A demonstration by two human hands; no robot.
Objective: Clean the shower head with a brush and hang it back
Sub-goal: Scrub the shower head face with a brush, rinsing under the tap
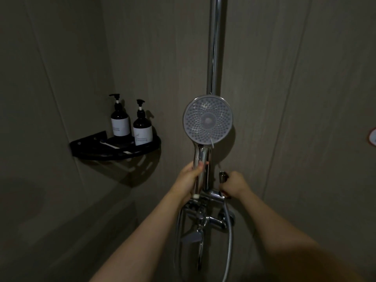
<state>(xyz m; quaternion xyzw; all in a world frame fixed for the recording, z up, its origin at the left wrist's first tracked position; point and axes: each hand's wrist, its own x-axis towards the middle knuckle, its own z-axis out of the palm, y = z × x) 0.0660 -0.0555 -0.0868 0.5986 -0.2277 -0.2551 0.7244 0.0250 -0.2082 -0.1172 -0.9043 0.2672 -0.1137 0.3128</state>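
The round chrome shower head (208, 119) faces me, upright in front of the vertical chrome rail (215, 47). My left hand (188, 180) grips its shiny handle from the left. My right hand (234, 185) is curled around the holder bracket (222, 177) on the rail, just right of the handle. A white-handled brush (109, 145) lies on the black corner shelf (146, 148) at the left.
Two dark pump bottles (120, 121) (142, 129) stand on the corner shelf. Below my hands sit the chrome mixer valve (205, 218) and the looping metal hose (230, 241). Grey tiled walls close in on both sides.
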